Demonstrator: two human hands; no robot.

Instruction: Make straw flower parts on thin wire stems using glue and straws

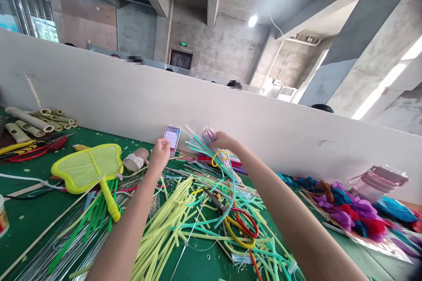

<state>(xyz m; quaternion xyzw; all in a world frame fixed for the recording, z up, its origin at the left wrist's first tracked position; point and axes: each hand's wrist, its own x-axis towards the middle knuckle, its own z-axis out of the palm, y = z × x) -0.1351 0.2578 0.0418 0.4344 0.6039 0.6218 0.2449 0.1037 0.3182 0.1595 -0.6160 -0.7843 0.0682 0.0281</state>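
My left hand (pixel 160 154) is closed at the lower left edge of a phone (pixel 173 137) with a lit screen, which stands tilted near the white partition. My right hand (pixel 224 140) is closed around the top of a bundle of pale pink and mint pipe cleaners (pixel 210 137); some fingertips are hidden. Below it, mint strands and a curled yellow one spread over the pile. Between my forearms lie many yellow-green pipe cleaners (pixel 168 217). Scissors with red and yellow handles (pixel 242 228) rest on the strands to the right.
A yellow leaf-shaped piece with a wrapped handle (pixel 90 167) lies left, above thin metal wires (pixel 62 246). Bamboo tubes (pixel 36 122) and pliers (pixel 56 144) are at far left. Coloured fabric petals (pixel 358 213) and a pink clear bottle (pixel 379 182) sit right. A white partition (pixel 132 92) borders the green table.
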